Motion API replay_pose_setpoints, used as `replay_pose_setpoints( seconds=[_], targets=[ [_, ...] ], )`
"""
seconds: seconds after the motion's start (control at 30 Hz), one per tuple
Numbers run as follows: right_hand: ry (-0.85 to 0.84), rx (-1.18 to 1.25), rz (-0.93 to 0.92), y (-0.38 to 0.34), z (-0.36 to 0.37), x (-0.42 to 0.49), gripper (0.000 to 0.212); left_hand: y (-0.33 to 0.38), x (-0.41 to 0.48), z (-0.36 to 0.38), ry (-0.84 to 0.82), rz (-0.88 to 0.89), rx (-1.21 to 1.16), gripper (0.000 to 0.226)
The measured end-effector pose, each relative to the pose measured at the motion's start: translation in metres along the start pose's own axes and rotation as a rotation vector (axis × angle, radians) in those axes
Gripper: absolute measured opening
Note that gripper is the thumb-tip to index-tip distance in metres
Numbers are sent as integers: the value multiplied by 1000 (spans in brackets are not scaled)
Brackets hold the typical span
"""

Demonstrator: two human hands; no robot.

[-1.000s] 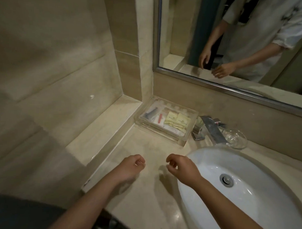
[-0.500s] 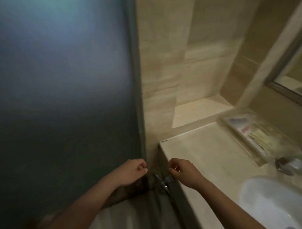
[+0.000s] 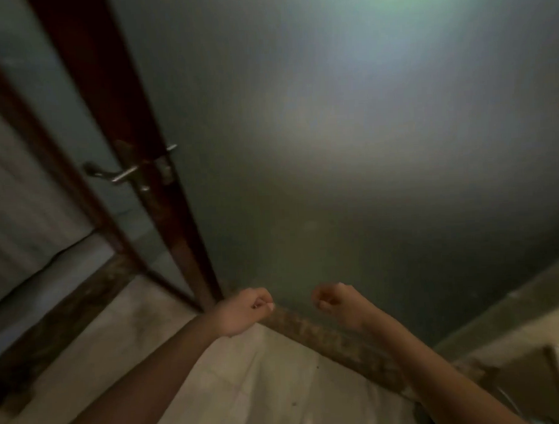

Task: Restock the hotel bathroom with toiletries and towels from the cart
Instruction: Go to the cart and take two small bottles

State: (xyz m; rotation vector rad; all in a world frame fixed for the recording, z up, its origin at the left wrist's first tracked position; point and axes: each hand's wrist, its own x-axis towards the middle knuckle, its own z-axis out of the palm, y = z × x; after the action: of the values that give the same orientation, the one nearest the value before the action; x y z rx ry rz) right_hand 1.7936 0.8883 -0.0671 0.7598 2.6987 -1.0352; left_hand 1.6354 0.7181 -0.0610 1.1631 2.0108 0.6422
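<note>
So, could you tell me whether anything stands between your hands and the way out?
A frosted glass door in a dark wooden frame faces the empty left hand and right hand; its metal lever handle sits upper left.

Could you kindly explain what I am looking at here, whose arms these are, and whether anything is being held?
There is no machine here. A person wears a wide-angle camera on the head, looking forward and down, so the two bare arms are that person's own. The left hand and the right hand are raised in front with fingers curled, and they seem to hold nothing. Behind them stands a frosted glass panel. To its left is a dark frame with a metal handle. Below the hands is a pale tiled floor. The picture is blurred, so finer detail cannot be told.
</note>
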Motion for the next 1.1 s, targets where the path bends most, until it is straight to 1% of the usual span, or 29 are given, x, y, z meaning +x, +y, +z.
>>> replay_pose_setpoints(
  seconds=[0.13, 0.17, 0.23, 0.3, 0.4, 0.47, 0.57, 0.63, 0.7, 0.8, 0.83, 0.9, 1.0, 1.1],
  targets=[
    [-93, 3, -163, -108, 34, 58, 15, -71, -60, -80, 137, -47, 14, 17],
    [-101, 21, -192, -133, 42, 71, 18, -85, -74, -99, 163, -68, 11, 19],
    [-124, 58, -229, -188, 61, 96, 20, -116, -107, -137, 244, -126, 2, 19],
    [-178, 96, -260, -245, 83, 121, 17, -153, -143, -172, 336, -178, -36, 16],
    [-235, 60, -340, -315, 110, 151, 24, -194, -188, -211, 444, -257, -69, 12],
    [-268, 44, -381, -355, 127, 172, 28, -216, -213, -233, 505, -331, -92, 17],
    [-313, -45, -433, -409, 151, 204, 28, -249, -239, -263, 589, -406, -50, 20],
    [-344, -50, -469, -439, 166, 231, 27, -272, -247, -283, 631, -438, -59, 14],
    [-378, -54, -501, -467, 178, 260, 29, -293, -250, -303, 666, -488, -111, 16],
    [-419, -50, -534, -505, 192, 310, 28, -324, -246, -343, 681, -443, -129, 11],
    [-431, -39, -537, -519, 195, 326, 27, -334, -242, -358, 681, -469, -125, 13],
    [-459, -14, -537, -545, 198, 364, 26, -353, -229, -393, 734, -547, -141, 20],
    [-510, -9, -545, -587, 199, 428, 25, -374, -205, -453, 810, -580, -190, 12],
    [-526, 58, -526, -629, 203, 483, 22, -393, -186, -503, 860, -584, -275, 9]
  ],
)
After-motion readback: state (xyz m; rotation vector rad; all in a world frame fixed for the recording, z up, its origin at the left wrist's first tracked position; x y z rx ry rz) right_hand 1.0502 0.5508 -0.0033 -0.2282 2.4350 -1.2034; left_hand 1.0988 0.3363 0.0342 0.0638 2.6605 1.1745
